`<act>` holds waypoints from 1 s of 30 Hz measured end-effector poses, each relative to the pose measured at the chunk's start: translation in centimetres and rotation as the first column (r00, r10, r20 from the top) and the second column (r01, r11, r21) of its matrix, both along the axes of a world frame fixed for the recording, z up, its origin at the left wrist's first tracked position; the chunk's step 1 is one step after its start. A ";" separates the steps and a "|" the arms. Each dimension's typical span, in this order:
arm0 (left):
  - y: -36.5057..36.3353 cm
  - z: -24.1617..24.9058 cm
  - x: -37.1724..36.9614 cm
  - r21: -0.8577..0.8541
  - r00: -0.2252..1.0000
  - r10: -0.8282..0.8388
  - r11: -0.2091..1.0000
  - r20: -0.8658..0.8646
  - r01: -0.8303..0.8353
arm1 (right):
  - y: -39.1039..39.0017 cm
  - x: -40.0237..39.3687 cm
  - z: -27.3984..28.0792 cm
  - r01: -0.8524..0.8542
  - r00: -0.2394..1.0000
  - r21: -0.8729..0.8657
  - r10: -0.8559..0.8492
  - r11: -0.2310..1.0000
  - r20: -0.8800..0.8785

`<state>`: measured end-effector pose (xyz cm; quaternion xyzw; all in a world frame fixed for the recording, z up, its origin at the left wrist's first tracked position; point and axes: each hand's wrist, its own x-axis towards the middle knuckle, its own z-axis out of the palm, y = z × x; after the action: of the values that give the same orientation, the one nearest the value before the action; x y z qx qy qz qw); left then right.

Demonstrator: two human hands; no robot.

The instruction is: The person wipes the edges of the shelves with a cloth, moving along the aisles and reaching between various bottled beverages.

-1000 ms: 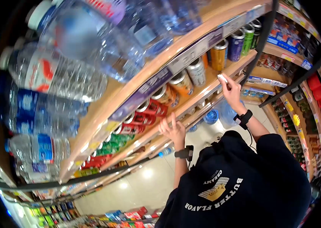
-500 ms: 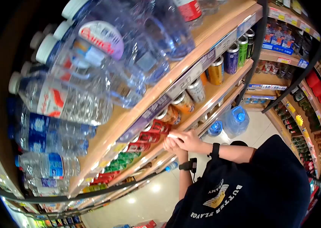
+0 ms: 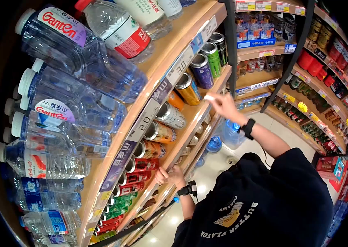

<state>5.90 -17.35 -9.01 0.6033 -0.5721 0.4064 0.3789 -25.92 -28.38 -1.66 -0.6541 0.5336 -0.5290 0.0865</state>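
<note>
Shelf of light wood [image 3: 193,115], reached at two spots along its front rim.
At the shelf's rim, near a cylindrical gold metal can [image 3: 189,91], a small white item [image 3: 209,97] is pinched in the narrowed right hand [image 3: 224,106]. The left hand [image 3: 173,176] is held loosely curled at the shelf's rim, beside red metal cans [image 3: 138,177]; whether anything is gripped cannot be told. The item could be dropped past the rim by a loosened pinch; cans could be toppled by stray knuckles.

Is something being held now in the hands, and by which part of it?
The right hand pinches a small white object, seemingly by one end; it is too blurred to identify. The left hand appears empty.
</note>
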 end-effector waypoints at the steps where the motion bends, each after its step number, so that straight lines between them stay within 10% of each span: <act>1: 0.1 0.1 -0.1 0.008 1.000 -0.006 1.000 -0.002 0.006 | -0.7 -1.4 0.4 0.014 0.998 0.073 -0.018 0.997 0.055; 8: 1.1 0.2 0.1 0.123 0.997 -0.032 0.992 -0.067 0.040 | -1.4 0.2 -1.3 0.170 0.957 0.061 -0.179 0.984 0.230; 22: 2.2 0.4 0.3 0.218 0.995 -0.029 0.975 -0.098 0.050 | 9.8 20.6 -0.2 -0.508 0.861 0.077 0.504 0.858 0.067; 30: 1.4 0.5 -0.4 0.131 0.991 -0.073 0.987 -0.116 0.088 | 8.5 17.9 -0.9 -0.441 0.897 -0.078 0.437 0.894 -0.066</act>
<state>5.53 -15.97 -8.48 0.6257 -0.6005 0.3169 0.3840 -8.04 -19.92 -2.54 -0.7730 0.3496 -0.5042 0.1613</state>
